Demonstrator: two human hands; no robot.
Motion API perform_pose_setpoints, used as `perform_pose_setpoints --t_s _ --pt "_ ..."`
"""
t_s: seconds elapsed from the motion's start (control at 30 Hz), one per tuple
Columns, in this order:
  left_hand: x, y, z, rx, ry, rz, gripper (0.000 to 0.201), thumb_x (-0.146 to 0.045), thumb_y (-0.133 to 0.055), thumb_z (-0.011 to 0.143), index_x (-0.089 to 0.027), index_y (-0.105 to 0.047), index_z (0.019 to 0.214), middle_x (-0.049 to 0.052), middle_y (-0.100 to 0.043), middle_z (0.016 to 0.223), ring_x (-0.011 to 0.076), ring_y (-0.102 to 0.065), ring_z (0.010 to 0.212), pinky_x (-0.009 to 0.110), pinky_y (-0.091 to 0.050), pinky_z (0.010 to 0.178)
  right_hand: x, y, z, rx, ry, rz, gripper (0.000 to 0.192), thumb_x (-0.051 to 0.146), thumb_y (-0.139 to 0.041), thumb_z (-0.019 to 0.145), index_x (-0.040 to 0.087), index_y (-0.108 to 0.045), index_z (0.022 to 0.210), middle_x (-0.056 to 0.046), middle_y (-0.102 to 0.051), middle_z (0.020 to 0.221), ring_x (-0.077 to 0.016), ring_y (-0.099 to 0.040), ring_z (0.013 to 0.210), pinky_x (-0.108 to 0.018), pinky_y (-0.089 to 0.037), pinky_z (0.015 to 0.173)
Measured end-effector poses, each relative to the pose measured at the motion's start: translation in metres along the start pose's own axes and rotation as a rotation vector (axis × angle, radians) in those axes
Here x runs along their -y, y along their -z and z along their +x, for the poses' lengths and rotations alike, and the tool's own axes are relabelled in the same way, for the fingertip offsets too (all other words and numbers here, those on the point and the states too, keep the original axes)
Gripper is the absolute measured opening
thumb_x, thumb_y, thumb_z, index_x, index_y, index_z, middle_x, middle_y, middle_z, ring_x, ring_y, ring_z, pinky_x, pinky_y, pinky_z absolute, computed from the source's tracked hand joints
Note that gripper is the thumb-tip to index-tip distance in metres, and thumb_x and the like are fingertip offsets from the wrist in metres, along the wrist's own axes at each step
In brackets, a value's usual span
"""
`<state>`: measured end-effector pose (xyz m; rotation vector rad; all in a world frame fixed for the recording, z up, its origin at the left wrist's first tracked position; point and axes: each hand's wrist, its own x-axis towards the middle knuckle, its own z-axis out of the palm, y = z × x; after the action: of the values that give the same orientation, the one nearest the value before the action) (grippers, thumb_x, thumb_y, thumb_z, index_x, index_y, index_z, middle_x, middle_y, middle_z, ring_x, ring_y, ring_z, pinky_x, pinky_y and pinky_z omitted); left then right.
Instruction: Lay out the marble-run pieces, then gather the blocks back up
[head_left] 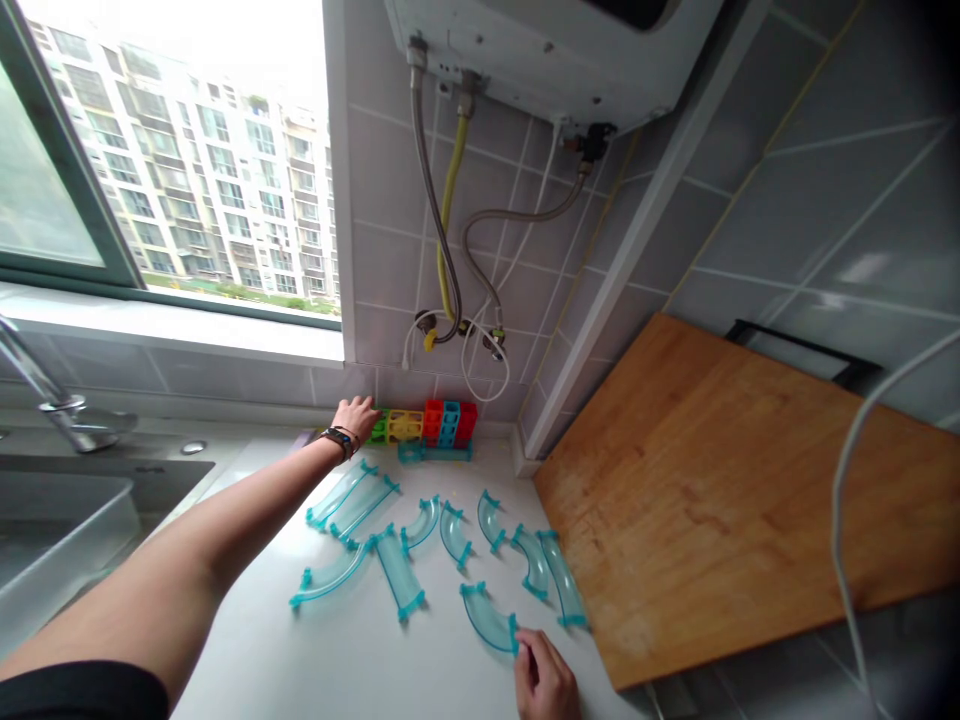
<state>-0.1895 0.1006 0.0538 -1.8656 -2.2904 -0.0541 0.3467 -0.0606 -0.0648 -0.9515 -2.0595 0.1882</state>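
Observation:
My left hand (356,418) reaches to the back of the counter, its fingers curled over the green block (379,427) at the left of a row of plastic blocks. Beside that block stand a yellow block (406,426), a red block (433,424), a blue block (448,424) and another red block (466,424). My right hand (546,675) is loosely closed at the front, right by the end of a curved clear-blue track piece (487,620). No object shows inside its fingers. Several more curved and straight track pieces (400,572) lie between the hands.
A wooden board (750,510) leans at the right, with a white cable (840,520) hanging before it. To the left are a sink with a clear plastic basin (67,560) and a faucet (67,420). A water heater (540,60) with hoses hangs above.

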Motion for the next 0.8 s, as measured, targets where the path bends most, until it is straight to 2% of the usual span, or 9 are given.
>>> perform_pose_setpoints --t_s 0.17,0.27,0.33,0.43,0.5,0.6,0.67,0.8 --pt "-0.002 0.021 0.016 0.036 0.039 -0.098 0.037 -0.036 -0.067 0.099 -0.017 -0.063 0.132 0.012 -0.063 0.135 0.0275 -0.065 0.117 0.05 -0.057 0.098 0.0 -0.001 0.0 -0.007 0.002 -0.01 0.026 0.025 -0.049 0.104 0.019 -0.074 0.098 -0.009 -0.076 0.075 -0.0199 -0.076 0.064 -0.022 -0.061 0.06" --pt "-0.004 0.036 0.009 0.053 0.038 -0.198 0.039 -0.038 -0.067 0.099 -0.017 -0.062 0.132 0.012 -0.065 0.132 0.0261 -0.067 0.112 0.048 -0.059 0.094 0.0 -0.001 0.0 -0.007 -0.006 -0.01 0.026 0.026 -0.05 0.104 0.019 -0.074 0.098 -0.009 -0.076 0.075 -0.0197 -0.077 0.064 -0.022 -0.061 0.061" --pt "-0.011 0.043 -0.01 0.058 -0.02 -0.282 0.039 -0.04 -0.067 0.099 -0.016 -0.063 0.13 0.011 -0.066 0.128 0.0254 -0.068 0.109 0.047 -0.058 0.093 0.001 -0.001 0.0 -0.009 -0.014 -0.008 0.026 0.026 -0.05 0.104 0.019 -0.074 0.097 -0.009 -0.076 0.075 -0.0198 -0.077 0.064 -0.022 -0.061 0.06" --pt "-0.035 0.047 -0.061 0.065 -0.173 -0.414 0.046 -0.048 -0.072 0.094 -0.017 -0.065 0.127 0.01 -0.071 0.123 0.0247 -0.069 0.109 0.044 -0.057 0.096 0.003 0.001 0.001 -0.007 -0.03 0.002 0.026 0.028 -0.05 0.104 0.019 -0.075 0.098 -0.01 -0.077 0.077 -0.021 -0.077 0.067 -0.024 -0.062 0.063" --pt "-0.057 0.044 -0.098 0.062 -0.235 -0.48 0.053 -0.055 -0.076 0.087 -0.022 -0.067 0.128 0.007 -0.073 0.122 0.0243 -0.07 0.109 0.036 -0.056 0.095 0.005 0.003 0.002 0.003 -0.043 0.015 0.027 0.03 -0.051 0.105 0.02 -0.075 0.098 -0.01 -0.077 0.078 -0.0217 -0.078 0.069 -0.026 -0.063 0.066" --pt "-0.088 0.034 -0.129 0.072 -0.27 -0.517 0.054 -0.052 -0.08 0.084 -0.025 -0.067 0.129 0.008 -0.072 0.122 0.027 -0.07 0.109 0.038 -0.057 0.092 0.009 0.006 0.003 0.02 -0.072 0.035 0.029 0.033 -0.049 0.106 0.021 -0.075 0.099 -0.01 -0.078 0.081 -0.0224 -0.078 0.073 -0.027 -0.064 0.068" --pt "-0.104 0.027 -0.125 0.078 -0.268 -0.522 0.05 -0.046 -0.077 0.09 -0.021 -0.064 0.131 0.01 -0.07 0.125 0.0264 -0.069 0.109 0.042 -0.057 0.095 0.011 0.007 0.004 0.025 -0.089 0.049 0.032 0.035 -0.048 0.106 0.021 -0.075 0.099 -0.011 -0.078 0.082 -0.023 -0.078 0.074 -0.029 -0.064 0.069" --pt "-0.125 0.017 -0.084 0.083 -0.246 -0.532 0.038 -0.039 -0.065 0.1 -0.018 -0.063 0.132 0.012 -0.065 0.133 0.0256 -0.067 0.112 0.048 -0.058 0.096 0.013 0.008 0.006 0.019 -0.097 0.068 0.032 0.036 -0.048 0.106 0.02 -0.075 0.096 -0.01 -0.078 0.081 -0.0231 -0.078 0.074 -0.029 -0.064 0.069"
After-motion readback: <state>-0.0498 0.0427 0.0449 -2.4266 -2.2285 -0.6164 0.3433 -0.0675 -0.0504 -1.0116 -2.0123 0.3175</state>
